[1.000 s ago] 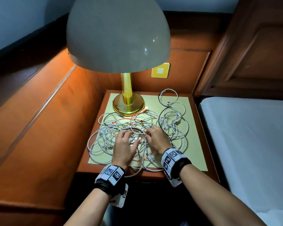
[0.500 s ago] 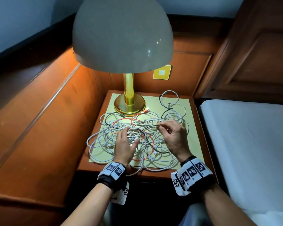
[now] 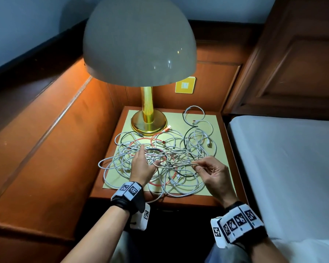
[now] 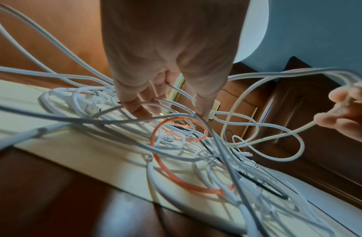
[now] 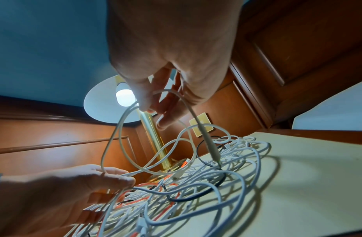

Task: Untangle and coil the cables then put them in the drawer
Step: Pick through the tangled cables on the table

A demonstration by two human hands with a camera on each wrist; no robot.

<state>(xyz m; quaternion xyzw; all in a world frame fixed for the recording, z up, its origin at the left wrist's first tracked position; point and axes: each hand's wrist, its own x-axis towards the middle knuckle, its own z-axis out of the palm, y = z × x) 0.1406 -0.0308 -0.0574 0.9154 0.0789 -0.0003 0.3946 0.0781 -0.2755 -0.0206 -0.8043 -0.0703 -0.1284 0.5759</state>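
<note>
White cable (image 3: 176, 164) pinched in right hand (image 3: 215, 175) fingers (image 3: 198, 168), above the tangle (image 3: 160, 160).

The cables (image 3: 165, 160) are mostly white, with one orange and one black. The lamp (image 3: 147, 111) has a brass stem and grey shade; the mat (image 3: 215, 124) is pale yellow.

a bedroom: a wooden nightstand (image 3: 229, 149) with a brass lamp (image 3: 148, 118) stands beside a white-sheeted bed (image 3: 285, 158).

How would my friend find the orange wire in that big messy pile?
Start at the gold lamp on the nightstand. Just in front of its base lies the cable tangle. The orange cable loops through its middle, the only bright one among white and black.
</note>
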